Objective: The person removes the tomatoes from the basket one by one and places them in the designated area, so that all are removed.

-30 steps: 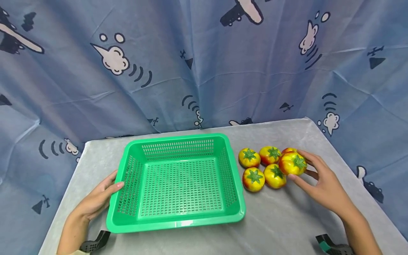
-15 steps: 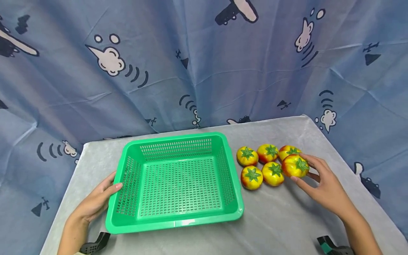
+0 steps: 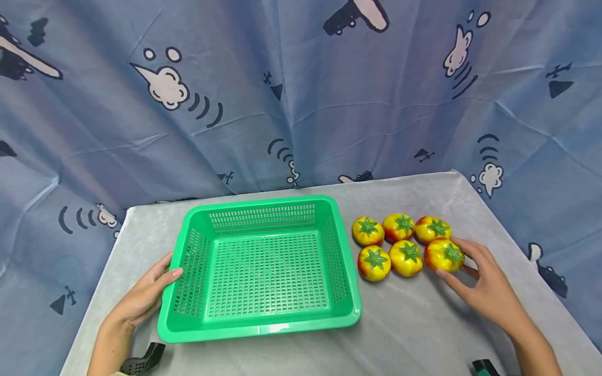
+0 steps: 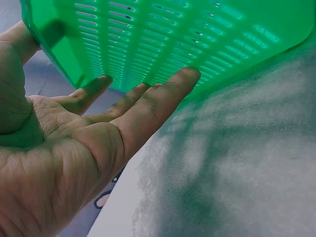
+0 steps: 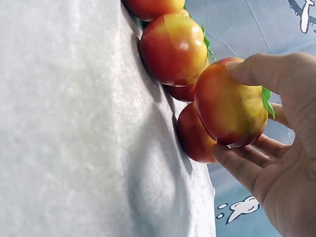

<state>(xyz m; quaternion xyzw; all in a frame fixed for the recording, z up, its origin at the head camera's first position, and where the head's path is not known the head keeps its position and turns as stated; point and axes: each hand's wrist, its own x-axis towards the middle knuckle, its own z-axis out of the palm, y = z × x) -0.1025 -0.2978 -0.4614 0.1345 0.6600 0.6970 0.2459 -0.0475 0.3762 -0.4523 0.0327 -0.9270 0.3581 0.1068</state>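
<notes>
A green plastic basket [image 3: 268, 328] with slotted walls sits on the table. My left hand [image 3: 147, 292] grips its left side, thumb over the rim and fingers against the outer wall; the left wrist view shows those fingers [image 4: 158, 106] along the slots. In my right hand [image 3: 489, 284] is a yellow-red toy tomato [image 3: 442, 255] with a green star-shaped top, pinched between thumb and fingers. The right wrist view shows this tomato [image 5: 229, 106] held slightly off the tabletop. Several similar tomatoes [image 3: 407, 258] stand in two rows between the basket and my right hand.
A grey-white cloth covers the table [image 3: 400, 324]. Behind and beside it hangs a blue patterned curtain [image 3: 301, 104]. Black devices are strapped near both wrists, the left device [image 3: 143, 360] showing more fully.
My right hand has moved right and nearer with its tomato, lining it up with the front row. The back right tomato, partly covered before, now shows. My left hand stays on the basket.
</notes>
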